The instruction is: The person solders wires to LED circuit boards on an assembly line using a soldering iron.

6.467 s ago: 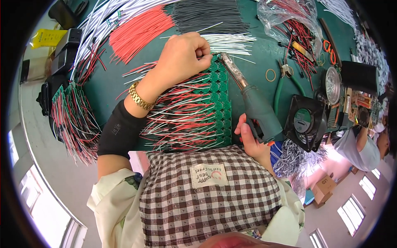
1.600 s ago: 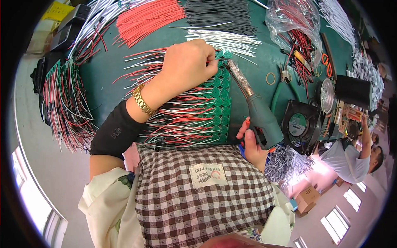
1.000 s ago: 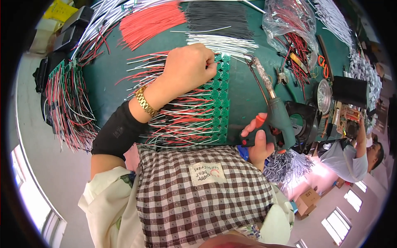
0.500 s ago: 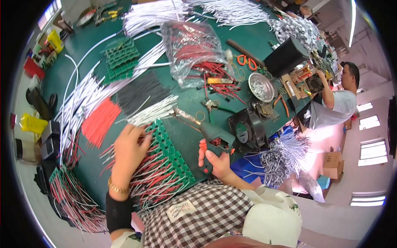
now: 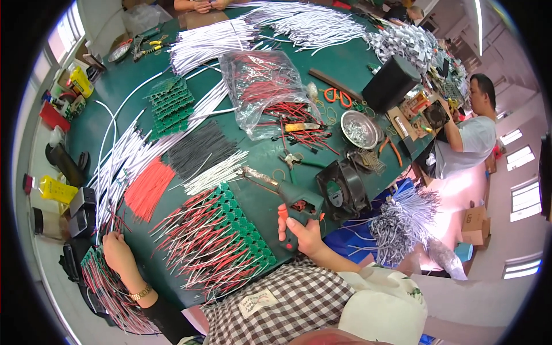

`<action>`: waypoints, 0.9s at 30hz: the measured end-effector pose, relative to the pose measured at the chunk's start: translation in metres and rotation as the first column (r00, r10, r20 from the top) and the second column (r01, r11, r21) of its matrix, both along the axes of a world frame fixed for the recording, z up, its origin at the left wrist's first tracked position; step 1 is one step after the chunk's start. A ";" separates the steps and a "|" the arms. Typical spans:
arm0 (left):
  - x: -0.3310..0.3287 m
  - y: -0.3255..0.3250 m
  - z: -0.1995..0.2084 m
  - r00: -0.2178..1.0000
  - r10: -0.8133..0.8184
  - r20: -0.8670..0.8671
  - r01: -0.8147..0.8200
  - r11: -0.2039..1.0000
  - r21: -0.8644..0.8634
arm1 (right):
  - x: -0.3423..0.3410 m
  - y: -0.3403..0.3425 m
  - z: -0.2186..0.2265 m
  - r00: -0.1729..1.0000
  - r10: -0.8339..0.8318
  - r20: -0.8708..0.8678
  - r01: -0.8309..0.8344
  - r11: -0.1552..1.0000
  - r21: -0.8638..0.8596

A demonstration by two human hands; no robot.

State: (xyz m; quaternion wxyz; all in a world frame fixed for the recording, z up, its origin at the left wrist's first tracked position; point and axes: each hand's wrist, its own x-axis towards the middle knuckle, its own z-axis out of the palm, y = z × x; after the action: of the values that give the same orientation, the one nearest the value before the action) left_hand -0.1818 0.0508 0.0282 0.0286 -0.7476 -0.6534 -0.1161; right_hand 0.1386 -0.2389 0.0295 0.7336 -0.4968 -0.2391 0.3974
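My right hand (image 5: 307, 234) is closed round the handle of a dark green soldering gun (image 5: 302, 200), whose metal tip points up and left over the table. My left hand (image 5: 119, 257) is at the table's left edge, fingers drawn together at the upper end of a hanging stack of green circuit boards with red and white wires (image 5: 118, 299). What lies between those fingertips is hidden. In front of me lies a panel of joined round green circuit boards (image 5: 241, 227), with red and white wires (image 5: 195, 238) fanning out to its left.
Red (image 5: 150, 188), black (image 5: 201, 148) and white cut wires (image 5: 215, 172) lie beyond the panel. A black fan (image 5: 343, 188), a metal bowl (image 5: 359, 129) and pliers (image 5: 391, 152) stand right. Another person (image 5: 468, 135) works at far right; another person's hands (image 5: 201, 6) show at the top.
My left hand has moved from the wires on the panel to the hanging wired boards at the left edge. My right hand still holds the soldering gun. The view has shifted slightly.
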 end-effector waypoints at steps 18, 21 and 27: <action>0.053 -0.073 0.073 0.152 -0.195 0.969 0.241 0.958 0.155 | -0.002 -0.002 0.005 0.998 -0.024 -0.057 0.021 0.998 -0.052; 0.102 -0.162 0.164 -0.338 0.285 0.897 0.881 0.432 0.195 | -0.006 0.003 0.005 0.999 -0.013 -0.030 0.011 0.999 -0.047; 0.136 -0.191 0.194 -0.331 0.815 0.476 0.870 0.067 0.489 | -0.005 0.003 0.001 0.997 -0.080 0.008 0.080 0.995 -0.051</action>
State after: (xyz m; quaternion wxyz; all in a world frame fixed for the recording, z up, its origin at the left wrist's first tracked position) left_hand -0.0454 -0.1406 0.2226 -0.9495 -0.1982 0.1605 -0.1829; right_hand 0.1340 -0.2356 0.0310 0.7352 -0.5259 -0.2110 0.3720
